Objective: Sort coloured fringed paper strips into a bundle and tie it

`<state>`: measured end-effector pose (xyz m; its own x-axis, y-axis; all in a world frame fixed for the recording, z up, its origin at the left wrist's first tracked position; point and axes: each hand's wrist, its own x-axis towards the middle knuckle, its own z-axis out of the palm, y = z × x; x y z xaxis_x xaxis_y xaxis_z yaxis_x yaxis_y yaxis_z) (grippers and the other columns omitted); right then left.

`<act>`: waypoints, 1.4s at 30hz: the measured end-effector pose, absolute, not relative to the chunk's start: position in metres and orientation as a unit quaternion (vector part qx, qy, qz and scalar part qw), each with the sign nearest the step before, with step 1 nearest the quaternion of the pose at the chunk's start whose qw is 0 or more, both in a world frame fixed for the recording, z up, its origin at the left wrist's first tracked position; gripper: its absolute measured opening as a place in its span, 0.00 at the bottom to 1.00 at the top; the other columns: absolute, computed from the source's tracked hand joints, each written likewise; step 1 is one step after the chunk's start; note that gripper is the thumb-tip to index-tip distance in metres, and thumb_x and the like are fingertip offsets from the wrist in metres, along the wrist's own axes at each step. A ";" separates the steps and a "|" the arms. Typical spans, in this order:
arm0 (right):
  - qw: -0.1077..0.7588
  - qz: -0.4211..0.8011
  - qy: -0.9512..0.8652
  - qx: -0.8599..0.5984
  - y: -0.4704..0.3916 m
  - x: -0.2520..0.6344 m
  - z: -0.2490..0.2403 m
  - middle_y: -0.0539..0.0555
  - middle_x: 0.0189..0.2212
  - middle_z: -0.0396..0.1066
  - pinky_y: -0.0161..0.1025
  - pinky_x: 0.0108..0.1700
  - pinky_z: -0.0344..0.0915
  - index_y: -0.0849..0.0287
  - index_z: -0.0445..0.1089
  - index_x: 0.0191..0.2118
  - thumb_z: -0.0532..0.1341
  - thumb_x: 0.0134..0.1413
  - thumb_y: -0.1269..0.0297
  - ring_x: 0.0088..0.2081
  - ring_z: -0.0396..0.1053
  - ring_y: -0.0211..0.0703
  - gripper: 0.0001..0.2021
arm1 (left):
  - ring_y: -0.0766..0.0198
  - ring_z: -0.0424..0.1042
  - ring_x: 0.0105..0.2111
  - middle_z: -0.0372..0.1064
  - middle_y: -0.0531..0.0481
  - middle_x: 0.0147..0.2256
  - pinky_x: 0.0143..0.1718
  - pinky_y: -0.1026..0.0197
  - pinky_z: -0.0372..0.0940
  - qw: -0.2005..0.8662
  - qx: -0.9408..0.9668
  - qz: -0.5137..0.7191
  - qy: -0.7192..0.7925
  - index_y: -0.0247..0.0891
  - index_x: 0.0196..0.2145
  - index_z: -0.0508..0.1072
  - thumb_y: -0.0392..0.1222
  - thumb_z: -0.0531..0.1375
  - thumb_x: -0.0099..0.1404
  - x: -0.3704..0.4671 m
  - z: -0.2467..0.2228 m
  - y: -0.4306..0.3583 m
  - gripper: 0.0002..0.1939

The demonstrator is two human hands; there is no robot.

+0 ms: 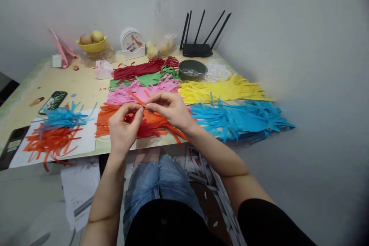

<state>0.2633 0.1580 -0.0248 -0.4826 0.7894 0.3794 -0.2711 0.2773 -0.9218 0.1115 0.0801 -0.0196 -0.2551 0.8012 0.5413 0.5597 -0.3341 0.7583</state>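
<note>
My left hand (pixel 126 126) and my right hand (pixel 170 110) meet above the table's front part, each in a pinch on thin orange strips (pixel 138 99). Some strip ends stick up between the fingertips, others hang below my right hand. Under my hands lie orange fringed strips (pixel 105 122) and red ones (pixel 150 128). Pink strips (pixel 123 94) lie just behind. To the right are blue strips (pixel 242 117) and yellow strips (pixel 221 90). On white paper (pixel 88 136) at the left sit a small blue bunch (pixel 65 117) and an orange bunch (pixel 53 140).
Dark red strips (pixel 138 70) and green strips (pixel 150 79) lie farther back, beside a round dark green tin (pixel 192 70). Behind stand a black router (pixel 197 50), a giraffe clock (pixel 132 42) and a yellow fruit bowl (pixel 92 47). A phone (pixel 53 102) lies left.
</note>
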 end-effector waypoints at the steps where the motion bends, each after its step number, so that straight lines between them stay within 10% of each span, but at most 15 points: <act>1: 0.471 0.568 -0.643 -0.205 0.157 0.262 -0.026 0.51 0.28 0.75 0.36 0.36 0.72 0.61 0.75 0.33 0.72 0.49 0.50 0.30 0.72 0.36 0.17 | 0.67 0.74 0.28 0.76 0.52 0.29 0.32 0.67 0.67 0.076 0.617 0.539 0.568 0.38 0.34 0.76 0.39 0.63 0.66 0.111 -0.019 0.079 0.04; 7: 0.480 0.510 -0.675 -0.230 0.155 0.262 -0.029 0.52 0.31 0.78 0.35 0.37 0.70 0.60 0.77 0.35 0.69 0.54 0.55 0.32 0.73 0.36 0.12 | 0.64 0.76 0.35 0.79 0.49 0.34 0.39 0.64 0.68 -0.034 0.692 0.473 0.544 0.38 0.37 0.78 0.38 0.62 0.67 0.105 -0.020 0.079 0.04; 15: 0.484 0.356 -0.774 -0.203 0.159 0.262 -0.030 0.52 0.34 0.79 0.37 0.43 0.71 0.59 0.78 0.35 0.65 0.59 0.65 0.36 0.75 0.38 0.05 | 0.67 0.76 0.28 0.78 0.52 0.29 0.33 0.67 0.69 0.119 0.608 0.539 0.571 0.38 0.34 0.78 0.39 0.63 0.65 0.107 -0.027 0.079 0.04; 23: 0.447 0.550 -0.678 -0.195 0.157 0.258 -0.037 0.53 0.36 0.79 0.39 0.44 0.74 0.59 0.78 0.38 0.70 0.52 0.54 0.38 0.77 0.40 0.14 | 0.66 0.80 0.34 0.80 0.50 0.34 0.39 0.66 0.73 0.176 0.558 0.609 0.535 0.37 0.37 0.79 0.37 0.64 0.64 0.110 -0.032 0.075 0.03; 42: 0.456 0.463 -0.742 -0.166 0.152 0.264 -0.025 0.51 0.32 0.76 0.36 0.39 0.69 0.57 0.80 0.36 0.68 0.57 0.58 0.35 0.72 0.37 0.08 | 0.61 0.81 0.33 0.76 0.51 0.30 0.38 0.62 0.75 0.262 0.465 0.652 0.539 0.39 0.34 0.70 0.45 0.70 0.57 0.113 -0.033 0.066 0.14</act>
<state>0.2636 0.1523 -0.0254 -0.5298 0.6681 0.5225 -0.1762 0.5159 -0.8383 0.1127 0.0661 -0.0329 -0.4297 0.8429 0.3237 0.1589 -0.2824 0.9461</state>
